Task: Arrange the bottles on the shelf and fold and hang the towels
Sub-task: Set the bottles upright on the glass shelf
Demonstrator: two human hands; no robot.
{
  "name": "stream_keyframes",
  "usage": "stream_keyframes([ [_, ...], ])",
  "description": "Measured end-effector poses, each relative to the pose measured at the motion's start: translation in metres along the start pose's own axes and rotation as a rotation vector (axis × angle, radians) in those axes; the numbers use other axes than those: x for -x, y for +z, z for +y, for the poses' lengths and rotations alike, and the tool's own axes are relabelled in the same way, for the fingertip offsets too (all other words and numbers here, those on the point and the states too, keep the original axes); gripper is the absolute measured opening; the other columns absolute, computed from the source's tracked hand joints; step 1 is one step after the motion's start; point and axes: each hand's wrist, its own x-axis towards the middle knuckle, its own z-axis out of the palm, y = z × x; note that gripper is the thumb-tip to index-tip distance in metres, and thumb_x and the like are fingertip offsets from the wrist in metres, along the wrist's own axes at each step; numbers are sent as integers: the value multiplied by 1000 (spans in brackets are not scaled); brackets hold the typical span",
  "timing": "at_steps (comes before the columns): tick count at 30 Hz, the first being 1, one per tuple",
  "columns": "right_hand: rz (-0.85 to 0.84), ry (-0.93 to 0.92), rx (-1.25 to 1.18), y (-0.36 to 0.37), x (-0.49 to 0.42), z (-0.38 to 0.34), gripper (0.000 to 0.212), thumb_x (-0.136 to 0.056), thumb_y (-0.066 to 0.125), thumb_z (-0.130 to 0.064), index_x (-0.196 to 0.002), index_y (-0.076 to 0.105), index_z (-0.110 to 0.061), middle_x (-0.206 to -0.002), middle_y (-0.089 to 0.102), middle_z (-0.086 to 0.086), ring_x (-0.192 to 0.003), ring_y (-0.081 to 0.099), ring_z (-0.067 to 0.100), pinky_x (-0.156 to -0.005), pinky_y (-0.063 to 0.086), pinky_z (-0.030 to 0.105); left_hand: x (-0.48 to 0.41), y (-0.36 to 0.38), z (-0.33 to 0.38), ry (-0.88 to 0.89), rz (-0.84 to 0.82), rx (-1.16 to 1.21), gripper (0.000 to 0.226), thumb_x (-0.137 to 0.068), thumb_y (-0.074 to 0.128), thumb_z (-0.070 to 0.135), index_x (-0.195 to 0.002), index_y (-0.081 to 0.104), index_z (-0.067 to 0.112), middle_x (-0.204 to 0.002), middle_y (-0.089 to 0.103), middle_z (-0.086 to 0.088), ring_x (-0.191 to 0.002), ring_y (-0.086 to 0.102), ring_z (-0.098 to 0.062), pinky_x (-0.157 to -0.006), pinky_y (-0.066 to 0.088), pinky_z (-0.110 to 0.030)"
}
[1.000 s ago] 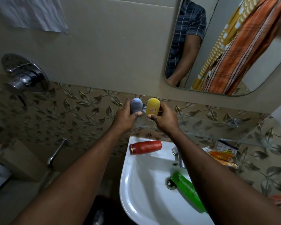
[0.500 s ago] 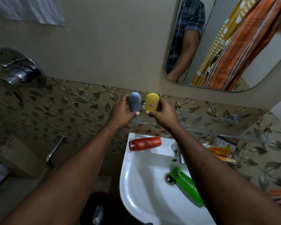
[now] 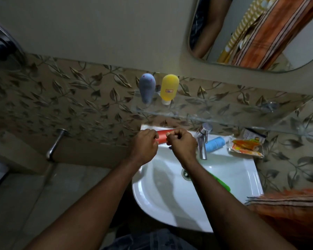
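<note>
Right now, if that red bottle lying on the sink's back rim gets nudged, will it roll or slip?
Probably rolls: the red bottle is round and lies on its side. The sink looks glossy, so it may slide toward the basin. Its shape looks straight and undented, so likely stiff.

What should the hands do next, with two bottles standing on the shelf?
Probably lift the red bottle and stand it on the glass shelf beside the yellow bottle. The left hand and right hand are at it where it lies on the sink rim.
</note>
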Motion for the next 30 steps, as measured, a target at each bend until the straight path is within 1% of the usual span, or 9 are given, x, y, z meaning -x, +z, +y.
stream_keyframes([
  [4, -141, 317, -21, 11, -19, 29, 12, -85, 77, -18, -80, 70, -9, -91, 79, 18, -68, 74, 24, -80, 65, 50, -21, 21, -22, -57, -219, -258, 51, -85, 70, 18, -135, 61, 14, -128, 62, -12, -117, 58, -37, -97, 51, -46],
  [6, -152, 376, -3, 21, -28, 38, 13, -84, 78, -18, -90, 72, -8, -93, 78, 13, -71, 77, 26, -80, 65, 50, -37, 35, -27, -17, -296, -373, 61, -87, 72, 26, -144, 52, 17, -138, 57, -10, -124, 53, -35, -102, 47, -46],
  [11, -93, 503, -166, 46, -46, 69, 25, -92, 74, -26, -104, 63, -6, -100, 75, 10, -73, 77, 24, -88, 63, 49, -52, 65, -30, 83, -393, -616, 74, -82, 82, 43, -143, 48, 18, -137, 54, -13, -124, 52, -35, -98, 44, -45],
  [14, -69, 545, -294, 50, -47, 81, 24, -97, 68, -18, -112, 62, 0, -102, 77, 15, -78, 77, 24, -89, 64, 45, -54, 73, -33, 154, -362, -688, 60, -86, 76, 26, -139, 49, 15, -133, 56, -16, -121, 54, -37, -95, 45, -45],
  [16, -80, 556, -364, 49, -49, 82, 25, -99, 65, -14, -117, 62, 3, -105, 77, 17, -78, 74, 25, -81, 61, 39, -62, 77, -35, 177, -365, -675, 52, -88, 68, 17, -137, 50, 13, -127, 57, -16, -116, 57, -37, -90, 47, -43],
  [20, -141, 537, -374, 38, -49, 78, 21, -100, 63, -13, -119, 65, -2, -116, 75, 18, -91, 76, 27, -81, 61, 35, -62, 70, -35, 90, -414, -421, 34, -90, 63, 17, -124, 58, 17, -113, 65, -9, -102, 63, -31, -79, 51, -39],
  [25, -236, 411, -412, 5, -15, 60, 30, -102, 61, -16, -132, 59, -16, -123, 73, 10, -111, 73, 30, -98, 57, 46, -25, 45, -32, -307, -431, 342, 36, -84, 80, 25, -117, 64, 21, -107, 73, -7, -92, 69, -27, -79, 54, -35],
  [28, -304, 329, -440, -14, 9, 48, 33, -96, 73, -15, -126, 62, -6, -119, 75, 16, -113, 72, 34, -97, 57, 47, -1, 19, -20, -360, -567, 678, 37, -79, 79, 26, -113, 64, 24, -93, 70, -5, -72, 64, -18, -66, 53, -37],
  [30, -312, 269, -423, -24, 27, 40, 27, -93, 75, -9, -119, 65, -4, -114, 76, 17, -111, 73, 35, -100, 58, 51, 14, 3, -7, -330, -636, 794, 31, -91, 75, 29, -118, 62, 26, -100, 69, -5, -82, 65, -17, -71, 54, -35],
])
